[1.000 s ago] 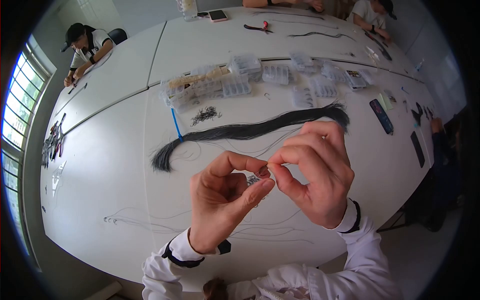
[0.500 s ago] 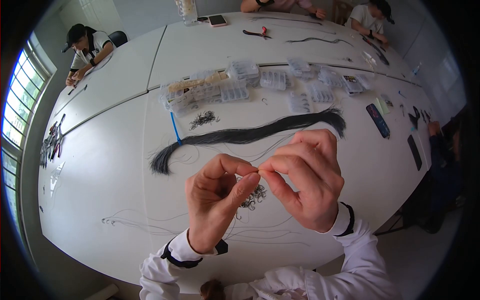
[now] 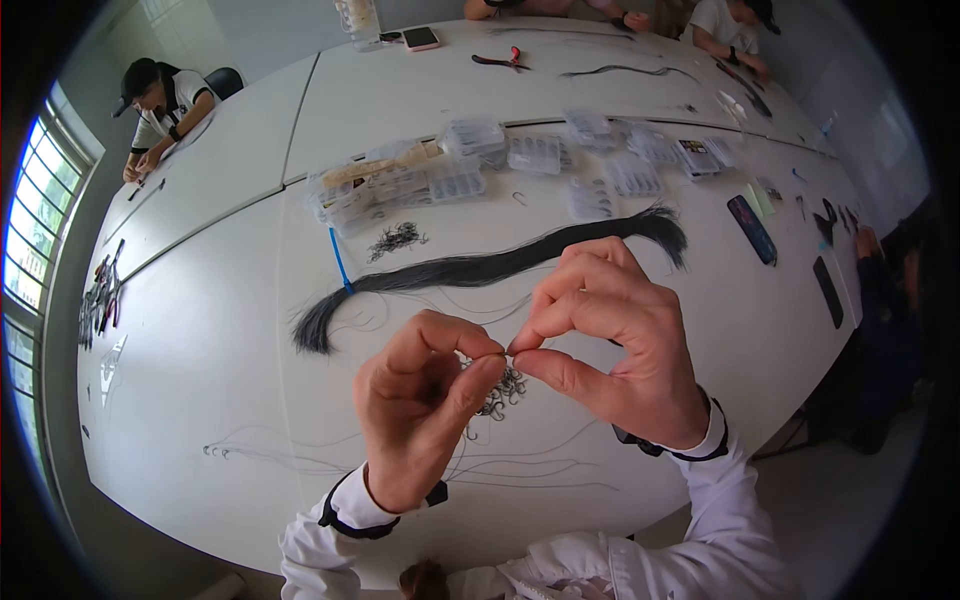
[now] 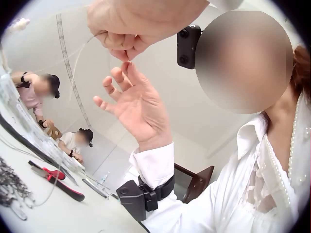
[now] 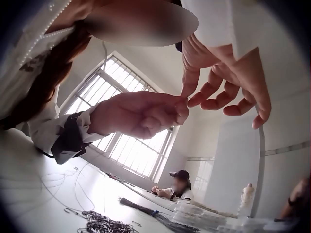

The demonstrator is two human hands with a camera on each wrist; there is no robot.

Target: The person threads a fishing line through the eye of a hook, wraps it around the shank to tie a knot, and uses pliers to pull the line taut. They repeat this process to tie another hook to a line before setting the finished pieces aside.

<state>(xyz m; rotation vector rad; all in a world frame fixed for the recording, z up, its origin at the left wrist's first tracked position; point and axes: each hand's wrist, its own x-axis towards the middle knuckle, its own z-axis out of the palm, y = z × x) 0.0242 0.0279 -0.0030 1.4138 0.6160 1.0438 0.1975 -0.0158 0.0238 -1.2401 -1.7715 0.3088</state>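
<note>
In the head view the left hand (image 3: 415, 400) and right hand (image 3: 615, 340) meet fingertip to fingertip above the table, each with thumb and forefinger pinched on something tiny, mostly hidden. A thin line runs from the left hand (image 4: 141, 19) in the left wrist view. The right hand (image 4: 141, 109) holds its other fingers apart and bent. Beneath the hands lies a pile of hooks (image 3: 500, 392). Beyond them stretches a bundle of dark strands (image 3: 470, 268), bound near one end by a blue tie (image 3: 339, 262).
Clear plastic boxes (image 3: 455, 182) stand behind the bundle, with a smaller hook pile (image 3: 396, 238) before them. Loose lines with hooks (image 3: 228, 452) lie at the near left. A phone (image 3: 751, 230) lies at the right, tools (image 3: 102, 290) at the far left. Other people sit around the table.
Both hands have shifted left and slightly down in the head view, still meeting at the fingertips. The small curved piece seen earlier between them is now mostly hidden, and the hook pile shows more.
</note>
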